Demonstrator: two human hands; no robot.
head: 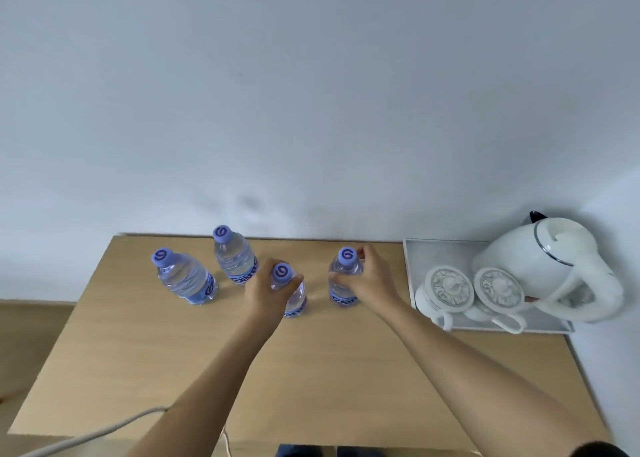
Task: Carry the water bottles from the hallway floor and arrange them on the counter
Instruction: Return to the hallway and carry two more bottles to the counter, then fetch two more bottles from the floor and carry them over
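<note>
left hand (268, 288): grips middle bottle (289, 292) at its shoulder, standing on surface (311, 370).
right hand (367, 278): grips right bottle (344, 280) likewise.
other bottles: two upright, far-left (185, 276) and rear (235, 255).
room: bare wood toward the near edge; tray (415, 248) with kettle (554, 266) at right.

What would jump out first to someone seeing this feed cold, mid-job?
Four clear water bottles with purple caps stand on the wooden counter near the wall. The left hand grips one bottle at the centre and the right hand grips another beside it; two more bottles stand free to the left. At the far right a white kettle and two capped mugs sit on a tray.
</note>
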